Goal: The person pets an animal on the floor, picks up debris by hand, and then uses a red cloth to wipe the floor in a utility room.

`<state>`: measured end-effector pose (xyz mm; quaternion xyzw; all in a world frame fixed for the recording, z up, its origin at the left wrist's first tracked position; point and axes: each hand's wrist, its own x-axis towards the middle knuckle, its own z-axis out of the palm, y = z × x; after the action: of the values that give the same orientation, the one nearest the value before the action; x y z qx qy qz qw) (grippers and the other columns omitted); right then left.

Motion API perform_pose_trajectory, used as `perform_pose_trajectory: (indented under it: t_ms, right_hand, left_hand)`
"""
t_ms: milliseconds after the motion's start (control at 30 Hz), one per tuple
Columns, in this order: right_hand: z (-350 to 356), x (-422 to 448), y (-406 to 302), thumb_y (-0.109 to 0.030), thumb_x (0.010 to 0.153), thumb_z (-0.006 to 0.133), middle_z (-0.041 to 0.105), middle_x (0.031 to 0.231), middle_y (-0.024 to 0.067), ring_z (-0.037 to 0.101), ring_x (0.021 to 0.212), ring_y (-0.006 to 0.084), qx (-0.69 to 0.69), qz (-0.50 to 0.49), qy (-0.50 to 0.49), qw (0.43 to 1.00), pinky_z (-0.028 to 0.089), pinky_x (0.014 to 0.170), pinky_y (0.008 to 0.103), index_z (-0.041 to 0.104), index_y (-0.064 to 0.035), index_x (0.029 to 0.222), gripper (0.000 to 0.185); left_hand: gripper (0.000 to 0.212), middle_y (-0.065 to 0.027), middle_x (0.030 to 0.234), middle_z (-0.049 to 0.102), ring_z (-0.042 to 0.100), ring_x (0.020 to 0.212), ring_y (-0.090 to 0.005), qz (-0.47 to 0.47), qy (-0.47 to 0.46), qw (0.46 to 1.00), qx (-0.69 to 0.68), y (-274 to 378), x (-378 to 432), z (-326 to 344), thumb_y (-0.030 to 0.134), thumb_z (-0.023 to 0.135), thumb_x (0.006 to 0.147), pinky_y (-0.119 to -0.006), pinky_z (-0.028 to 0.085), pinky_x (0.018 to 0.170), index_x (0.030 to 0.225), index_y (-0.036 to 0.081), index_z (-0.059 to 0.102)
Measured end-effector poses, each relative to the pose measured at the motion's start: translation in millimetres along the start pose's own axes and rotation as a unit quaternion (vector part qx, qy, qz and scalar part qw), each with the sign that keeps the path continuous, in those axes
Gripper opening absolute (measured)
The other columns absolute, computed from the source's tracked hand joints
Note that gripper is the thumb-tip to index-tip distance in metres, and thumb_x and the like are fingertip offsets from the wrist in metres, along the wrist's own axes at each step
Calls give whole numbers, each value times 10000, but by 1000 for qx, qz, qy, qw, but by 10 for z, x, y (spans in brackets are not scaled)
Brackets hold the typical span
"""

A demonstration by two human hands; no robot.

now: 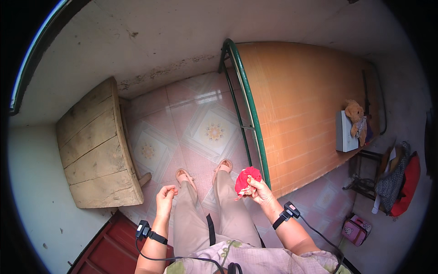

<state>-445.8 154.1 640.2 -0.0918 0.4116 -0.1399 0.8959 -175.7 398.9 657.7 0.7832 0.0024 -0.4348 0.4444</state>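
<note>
My right hand point(261, 191) grips a crumpled red cloth item point(247, 179), with a pale patterned part bunched under the thumb. It is held up in front of my right leg, by the near corner of the bed. What the item is exactly, I cannot tell. My left hand point(166, 197) is raised before my left leg, its fingers curled in and the thumb against the forefinger. No object shows in it. Each wrist wears a black strap with a small device and a cable.
A bed with a green metal frame point(243, 85) and bare board top point(301, 102) stands right. On it are a white box point(345, 132) and a teddy bear point(356, 114). A wooden table point(95, 150) stands left. Clothes point(393, 185) and a pink case point(356, 230) are far right.
</note>
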Motion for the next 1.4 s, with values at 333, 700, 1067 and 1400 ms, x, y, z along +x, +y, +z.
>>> perform_pose_trajectory:
  t_ms: [333, 700, 1067, 1400]
  right_hand:
    - [-509, -1708, 18, -184, 819, 730, 675, 1000, 80, 679, 859, 258, 99, -167, 67, 979, 572, 719, 448, 580, -102, 1172, 392]
    - [-821, -3360, 1287, -249, 807, 758, 557, 838, -17, 569, 836, 184, 252, -399, 56, 880, 492, 757, 359, 556, -187, 944, 251]
    - [-2116, -4337, 2278, -208, 815, 671, 606, 1150, 142, 594, 1056, 335, 386, -542, 43, 745, 505, 824, 571, 560, -118, 1165, 378]
    - [-4017, -5787, 3670, -124, 844, 553, 658, 1045, 108, 643, 959, 306, 490, -634, 145, 580, 519, 857, 464, 583, -74, 1118, 280]
  left_hand:
    - [189, -70, 919, 685, 642, 834, -125, 60, -105, 991, 51, 320, -736, 104, 93, 545, 913, -235, 464, 727, 1061, 16, 635]
    - [164, -55, 868, 687, 652, 760, -124, 98, -275, 945, 150, 232, -1044, 220, 142, 548, 926, -235, 476, 657, 1044, 58, 627]
    - [246, -59, 902, 700, 666, 804, -148, 151, -396, 857, 291, -82, -1878, 1618, 237, 537, 947, -265, 470, 705, 1092, 62, 631]
    - [290, -95, 929, 705, 668, 841, -176, 185, -555, 700, 408, -1568, -3483, 3975, 229, 513, 962, -295, 489, 735, 1139, 24, 616]
